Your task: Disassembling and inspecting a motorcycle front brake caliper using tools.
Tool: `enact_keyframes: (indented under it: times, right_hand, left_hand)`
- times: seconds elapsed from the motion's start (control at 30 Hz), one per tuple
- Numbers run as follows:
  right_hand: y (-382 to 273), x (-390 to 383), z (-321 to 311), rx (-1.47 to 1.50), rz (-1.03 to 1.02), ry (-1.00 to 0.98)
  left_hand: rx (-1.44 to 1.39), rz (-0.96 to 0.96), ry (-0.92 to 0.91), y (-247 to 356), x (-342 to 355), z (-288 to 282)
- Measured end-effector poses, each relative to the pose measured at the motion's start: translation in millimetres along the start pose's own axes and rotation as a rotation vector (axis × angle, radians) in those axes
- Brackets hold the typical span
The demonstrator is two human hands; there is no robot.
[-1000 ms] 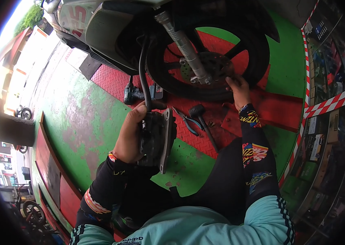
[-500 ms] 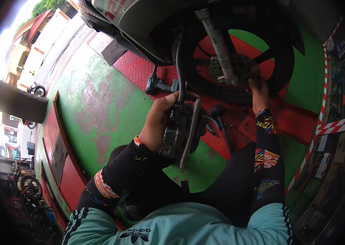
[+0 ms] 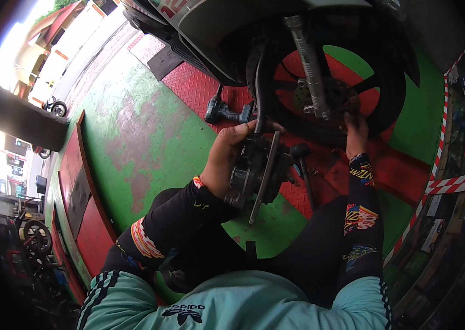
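Observation:
My left hand (image 3: 226,157) is closed around a dark brake caliper (image 3: 248,173), its thumb on top where a black hose (image 3: 260,93) runs up toward the motorcycle. A flat metal plate (image 3: 265,179) stands on edge along the caliper's right side. My right hand (image 3: 357,135) reaches to the lower right of the front wheel (image 3: 395,102), fingers curled at its rim beside the brake disc (image 3: 334,99); the fingertips are partly lost in shadow. The silver fork leg (image 3: 310,69) stands in front of the disc.
A cordless power tool (image 3: 226,111) lies on the red tread-plate ramp (image 3: 188,85) behind my left hand. Between my knees and the wheel is a black-headed mallet (image 3: 302,154). Red-and-white tape (image 3: 455,181) edges crowded shelves at right. Parked motorcycles (image 3: 37,236) stand far left.
The whole view has shifted slightly, so motorcycle and tools appear further right and lower. The caliper is turned a little in my left hand. My right hand stays at the wheel.

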State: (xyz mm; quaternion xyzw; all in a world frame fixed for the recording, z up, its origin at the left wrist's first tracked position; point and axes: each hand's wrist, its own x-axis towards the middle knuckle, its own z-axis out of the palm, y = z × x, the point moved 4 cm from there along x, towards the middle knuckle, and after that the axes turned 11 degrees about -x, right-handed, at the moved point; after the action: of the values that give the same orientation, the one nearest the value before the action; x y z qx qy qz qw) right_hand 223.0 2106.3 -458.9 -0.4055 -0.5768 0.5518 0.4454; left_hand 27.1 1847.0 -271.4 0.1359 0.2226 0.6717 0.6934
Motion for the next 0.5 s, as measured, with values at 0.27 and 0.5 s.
enact_keyframes:
  times: [0.27, 0.5]
  right_hand:
    - [0.4, 1.0, -4.4, -0.077, -0.032, 0.011]
    - [-6.6, -2.5, 1.5, -0.097, -0.022, 0.009]
  left_hand:
    - [0.130, 0.006, -0.007, -1.4, 1.8, -2.8]
    - [0.206, 0.017, 0.070, 1.7, -1.5, -7.3]
